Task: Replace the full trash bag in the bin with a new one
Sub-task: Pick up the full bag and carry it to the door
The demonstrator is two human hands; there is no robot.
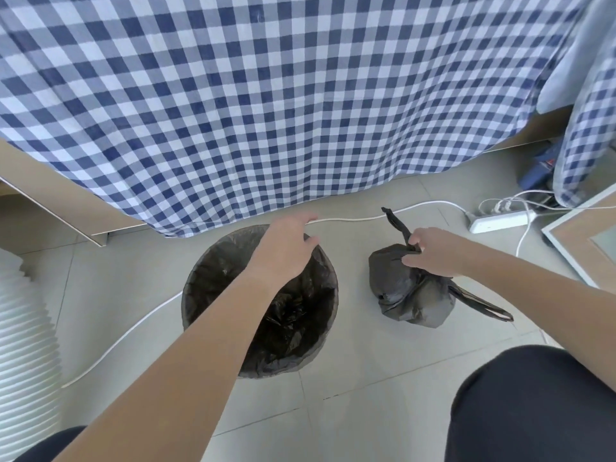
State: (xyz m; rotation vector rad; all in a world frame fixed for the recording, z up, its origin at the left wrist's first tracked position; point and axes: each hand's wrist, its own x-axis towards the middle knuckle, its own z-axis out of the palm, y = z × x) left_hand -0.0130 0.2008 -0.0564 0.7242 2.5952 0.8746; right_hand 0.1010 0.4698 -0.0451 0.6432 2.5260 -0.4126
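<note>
Bare floor (pixel 353 328) lies open between bin (pixel 213 261) and tied bag (pixel 400 295).

Lined bin (pixel 200 295) left, tied bag (pixel 400 295) right beside it on floor (pixel 366 378); bed (pixel 266 95) behind; power strip (pixel 500 221) far right.

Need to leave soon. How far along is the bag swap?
Nearly done. The tied full bag sits on the floor beside the bin, which already holds a new liner. Right hand grips the knot; left hand is at the rim. Left: carrying the full bag away.
</note>
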